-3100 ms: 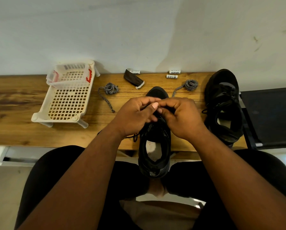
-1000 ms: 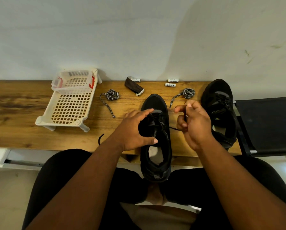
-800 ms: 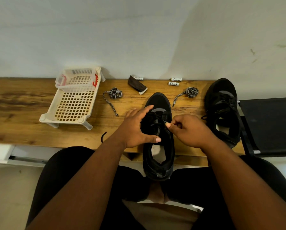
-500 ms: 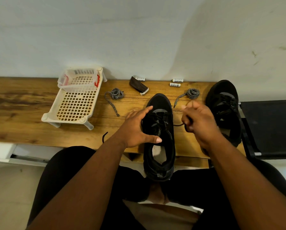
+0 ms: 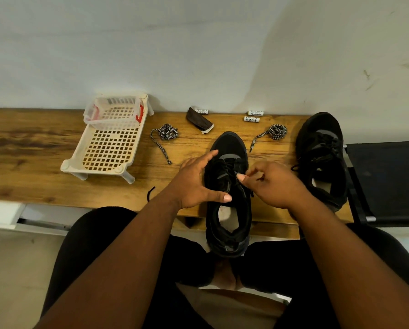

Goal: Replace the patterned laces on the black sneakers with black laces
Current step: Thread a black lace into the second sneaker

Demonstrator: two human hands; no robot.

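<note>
Two sneakers on the wooden table (image 5: 44, 162); centre sneaker (image 5: 228, 193) overhangs its near edge. Left hand (image 5: 196, 184), fingers spread, braces it. Right hand (image 5: 270, 184) pinches the black lace (image 5: 232, 173) at the eyelets. Lace looks limp and light, so grip near its stiff tip. Upper looks soft, so hold the sides.

Right hand (image 5: 271, 184), half a second earlier raised to the right of the near sneaker (image 5: 228, 193) drawing the black lace (image 5: 229, 168) taut, is now back at the eyelets, fingertips pinching the lace.
</note>
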